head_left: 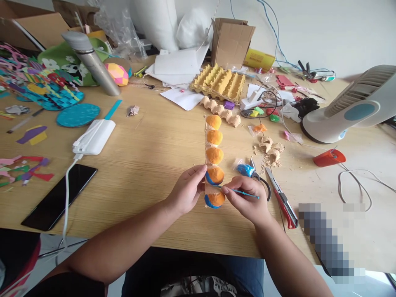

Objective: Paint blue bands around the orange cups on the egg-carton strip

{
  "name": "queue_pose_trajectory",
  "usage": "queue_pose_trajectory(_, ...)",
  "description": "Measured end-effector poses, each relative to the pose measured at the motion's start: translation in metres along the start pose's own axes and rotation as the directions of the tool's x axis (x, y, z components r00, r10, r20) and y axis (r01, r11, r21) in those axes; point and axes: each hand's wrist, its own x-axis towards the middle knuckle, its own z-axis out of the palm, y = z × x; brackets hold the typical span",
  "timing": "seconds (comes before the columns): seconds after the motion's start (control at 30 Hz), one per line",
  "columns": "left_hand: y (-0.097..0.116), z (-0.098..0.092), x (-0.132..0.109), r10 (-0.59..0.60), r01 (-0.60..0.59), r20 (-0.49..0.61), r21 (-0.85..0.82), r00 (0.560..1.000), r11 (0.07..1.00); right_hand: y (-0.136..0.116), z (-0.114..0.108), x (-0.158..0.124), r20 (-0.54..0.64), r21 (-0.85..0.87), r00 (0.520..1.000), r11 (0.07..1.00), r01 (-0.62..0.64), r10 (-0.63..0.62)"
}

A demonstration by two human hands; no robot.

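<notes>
A strip of egg carton [214, 155] lies lengthwise in front of me, its several bumps coated orange. The two nearest bumps also have blue along their lower left edges. My left hand [189, 187] pinches the strip's left side beside the second-nearest bump. In my right hand [247, 197] is a thin blue stick tool [244, 192], gripped like a pen. Its tip reaches the strip between the two nearest bumps. Just beyond my right hand lies a packet of blue clay [246, 169] with scissors [261, 179] next to it.
A red utility knife [283, 202] lies right of my right hand, near carton scraps [272, 148]. Farther back are a yellow egg tray [219, 82], an unpainted carton strip [220, 110] and a white fan [346, 107]. A phone [60, 197] and power bank [94, 137] lie left.
</notes>
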Motion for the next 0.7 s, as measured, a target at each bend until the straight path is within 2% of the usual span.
queue_pose_trajectory(0.1,0.0023,0.0015,-0.001,0.013,-0.013,0.0,0.031,1.0,0.999,0.0006,-0.0008,0.0011,0.025,0.002,1.0,1.0,-0.017,0.017)
queue_pose_trajectory(0.3,0.001,0.0013,-0.0003,0.048,-0.049,0.009,0.07,0.999,0.996,0.0007,-0.0007,0.0022,-0.017,-0.033,1.0,0.999,-0.016,0.015)
queue_pose_trajectory(0.5,-0.0009,0.0013,-0.0026,0.073,-0.072,-0.005,0.11,0.997,0.991,0.0017,-0.0016,0.0012,0.054,0.005,0.999,1.0,-0.003,0.002)
queue_pose_trajectory(0.7,-0.0019,0.0019,-0.0033,0.053,-0.049,-0.028,0.12,0.998,0.992,0.0037,-0.001,0.0012,0.048,-0.112,0.998,0.992,0.053,-0.048)
